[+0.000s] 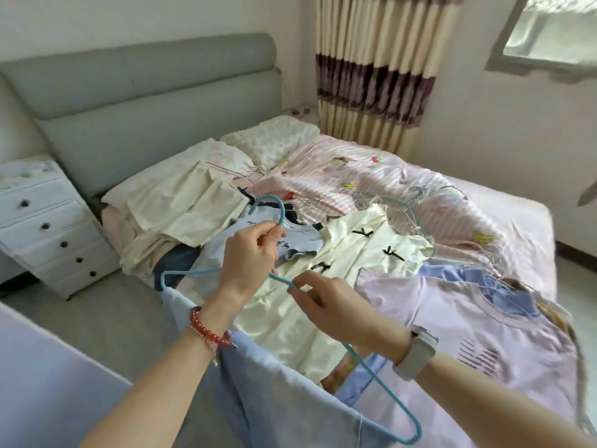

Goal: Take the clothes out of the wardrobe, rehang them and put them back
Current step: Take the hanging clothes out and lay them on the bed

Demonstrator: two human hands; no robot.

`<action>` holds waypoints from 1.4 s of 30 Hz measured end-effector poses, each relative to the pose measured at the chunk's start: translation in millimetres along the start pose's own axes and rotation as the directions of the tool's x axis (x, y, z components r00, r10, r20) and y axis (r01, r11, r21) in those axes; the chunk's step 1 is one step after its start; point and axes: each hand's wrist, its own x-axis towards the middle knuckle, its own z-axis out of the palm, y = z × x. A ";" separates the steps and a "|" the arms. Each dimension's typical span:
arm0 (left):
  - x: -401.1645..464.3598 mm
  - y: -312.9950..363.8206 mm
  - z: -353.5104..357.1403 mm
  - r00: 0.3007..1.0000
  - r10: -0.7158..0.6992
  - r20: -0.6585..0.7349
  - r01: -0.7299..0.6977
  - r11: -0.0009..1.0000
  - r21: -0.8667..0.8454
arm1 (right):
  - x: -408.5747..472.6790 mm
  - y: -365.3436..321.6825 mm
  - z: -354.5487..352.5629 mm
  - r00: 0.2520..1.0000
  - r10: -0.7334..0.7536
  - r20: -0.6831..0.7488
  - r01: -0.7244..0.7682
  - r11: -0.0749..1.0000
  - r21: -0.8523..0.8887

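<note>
Bedroom, grey headboard (135, 79), striped curtain (378, 69) behind; bed (504, 202) is carrying the pile: cream dress (323, 279) with black bows, lilac tee (468, 331), cream cloth (181, 202) by the pillows, loose wire hangers (387, 202) further back.

Left hand (248, 263) is pinching the teal hanger (381, 373) at the neck, just under its hook. Right hand (329, 305) is pinching the right shoulder wire between thumb and fingertips. Hands are sitting near each other, both clamped on the hanger.

Blue garment (284, 392) is draping over the bottom bar, hanging toward the floor on the near side.

Step, judged: rehanging, mid-way; wardrobe not in view, most clothes are lying unhung on the bed.

Next move likely calls for evening the drape so it is not sliding off, then carrying it by the hook.
</note>
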 end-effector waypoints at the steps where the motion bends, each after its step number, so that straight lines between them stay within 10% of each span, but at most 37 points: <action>1: 8.8 1.9 13.7 1.000 -0.003 0.026 0.003 1.000 -0.001 | 2.7 10.2 -6.0 0.999 0.044 -0.026 -0.044 0.999 -0.002; 11: 112.3 9.9 79.1 1.000 -0.007 0.025 0.001 0.971 0.239 | 76.9 86.0 -43.5 0.991 0.090 -0.099 -0.075 0.986 0.147; 29: 256.6 8.1 -167.7 0.832 0.237 -0.501 0.052 0.867 0.496 | 345.4 -78.0 -13.1 0.893 -0.398 -0.209 0.449 0.770 0.454; 42: 494.7 -225.3 -194.8 0.944 0.066 -0.323 0.125 0.835 0.535 | 649.4 13.7 106.5 0.940 -0.130 -0.314 0.252 0.888 0.384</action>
